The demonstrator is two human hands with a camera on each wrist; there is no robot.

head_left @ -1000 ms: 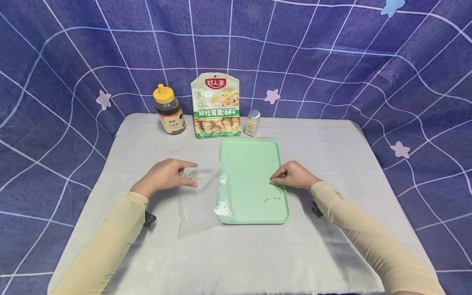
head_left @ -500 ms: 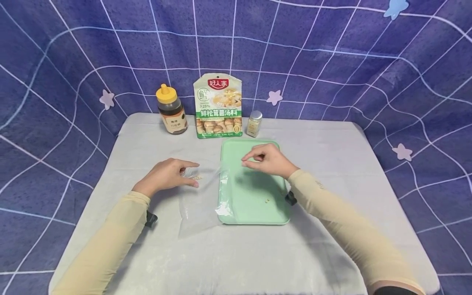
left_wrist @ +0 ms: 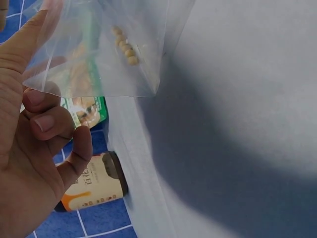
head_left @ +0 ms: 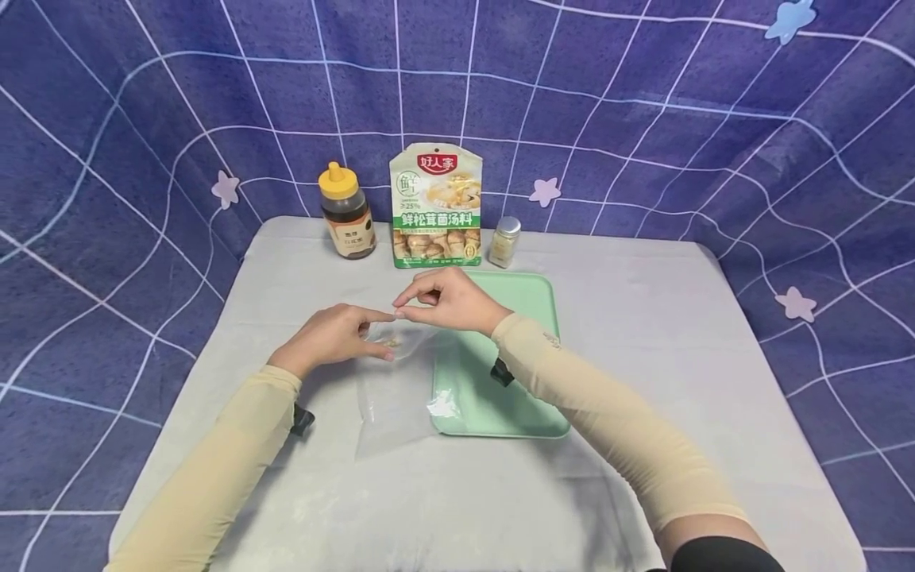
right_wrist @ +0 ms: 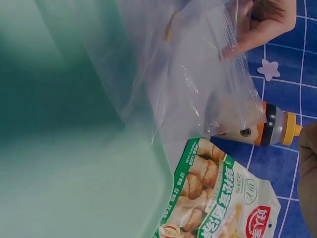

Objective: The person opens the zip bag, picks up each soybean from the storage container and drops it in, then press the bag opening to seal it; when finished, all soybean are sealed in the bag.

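A clear plastic bag (head_left: 396, 397) lies with its mouth raised, its lower right part over the green tray (head_left: 493, 425). My left hand (head_left: 325, 342) props the mouth, thumb and index finger spread apart; the left wrist view shows its other fingers (left_wrist: 44, 124) bent outside the plastic. Several soybeans (left_wrist: 126, 47) sit inside the bag. Directly above the opening is my right hand (head_left: 450, 298), thumb and index fingertips pinched together. A pale speck, seemingly a soybean, shows at those tips, mostly hidden. In the right wrist view my right hand (right_wrist: 308, 171) shows only at the edge.
Behind the tray stand a honey bottle (head_left: 348, 214) with a yellow cap, a soup seasoning pouch (head_left: 436, 208) and a small glass jar (head_left: 504, 242). A white cloth covers the table (head_left: 643, 318). A blue gridded curtain (head_left: 608, 119) hangs behind.
My right hand has lifted from the tray's right side, where loose soybeans lay, and crossed left to the bag's mouth. The left hand has stayed at the bag.
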